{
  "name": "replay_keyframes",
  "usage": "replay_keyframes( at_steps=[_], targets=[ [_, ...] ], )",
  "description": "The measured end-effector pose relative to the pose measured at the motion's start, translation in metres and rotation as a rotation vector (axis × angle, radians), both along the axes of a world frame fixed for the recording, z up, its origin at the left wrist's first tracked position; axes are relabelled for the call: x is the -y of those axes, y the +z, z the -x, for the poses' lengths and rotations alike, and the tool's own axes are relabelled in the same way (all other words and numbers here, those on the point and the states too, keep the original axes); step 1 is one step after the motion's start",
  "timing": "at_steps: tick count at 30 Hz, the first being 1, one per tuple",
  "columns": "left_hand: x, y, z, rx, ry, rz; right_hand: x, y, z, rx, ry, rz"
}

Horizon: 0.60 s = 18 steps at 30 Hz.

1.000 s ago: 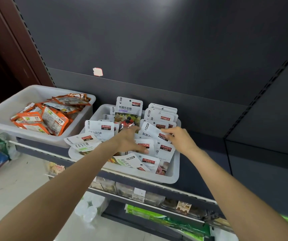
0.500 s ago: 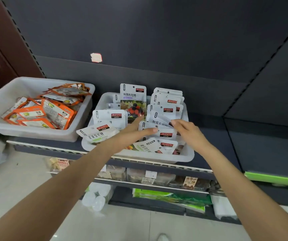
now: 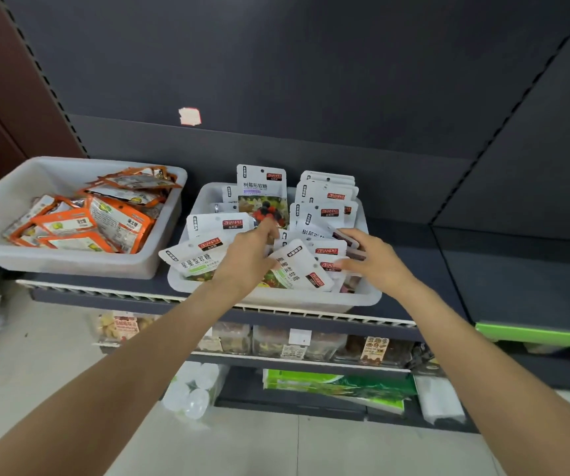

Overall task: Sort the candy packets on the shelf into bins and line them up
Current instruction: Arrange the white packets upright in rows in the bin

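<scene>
Candy packets [image 3: 297, 269], white with red ZIRANPEI logos, fill the right-hand white bin [image 3: 276, 298] on the dark shelf [image 3: 448, 297]; I see them from the head camera, partly stood up in 2 rough rows and partly tumbled at the front.

Nearest, the left hand [image 3: 246, 255] reaches into the middle of the bin with its fingers extended among loose packets; whether it pinches one I cannot tell. The right hand [image 3: 373, 259] lies over the right-hand stack, fingers fairly straight and touching the packet tops, with no clear hold on any.

Risk, in my judgement: the front-left packet [image 3: 192, 261] overhangs the bin rim, and a nudge from the left wrist could tip it to the floor. Pressing the right stack sideways could topple the upright row behind.

Further back, 1 upright packet [image 3: 263, 194] reads 树莓形软糖 above a berry picture. To the left, a second white bin [image 3: 67, 259] holds orange packets [image 3: 105, 221]; their print is too small to read. A torn sticker [image 3: 190, 116] marks the back panel.
</scene>
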<state>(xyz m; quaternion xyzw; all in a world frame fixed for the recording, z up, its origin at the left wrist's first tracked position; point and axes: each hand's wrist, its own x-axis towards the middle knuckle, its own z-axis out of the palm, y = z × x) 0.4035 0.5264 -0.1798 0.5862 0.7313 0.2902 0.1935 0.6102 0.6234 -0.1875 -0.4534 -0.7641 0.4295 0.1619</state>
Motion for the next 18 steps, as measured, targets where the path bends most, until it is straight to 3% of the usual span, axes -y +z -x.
replay_keyframes(
  at_steps=[6,9,14,18],
  targets=[
    [0.001,0.005,0.000,0.309,0.158,-0.158,-0.008,0.001,-0.003,-0.010,-0.024,-0.054],
    [0.003,-0.010,-0.010,0.400,0.174,-0.067,-0.011,0.003,-0.005,-0.061,-0.054,0.000],
    [-0.005,-0.017,-0.022,0.297,0.255,0.053,-0.009,-0.001,-0.007,-0.060,-0.070,0.074],
    [-0.011,-0.021,-0.023,0.415,0.261,0.077,-0.010,-0.002,-0.006,-0.026,-0.094,-0.063]
  ],
)
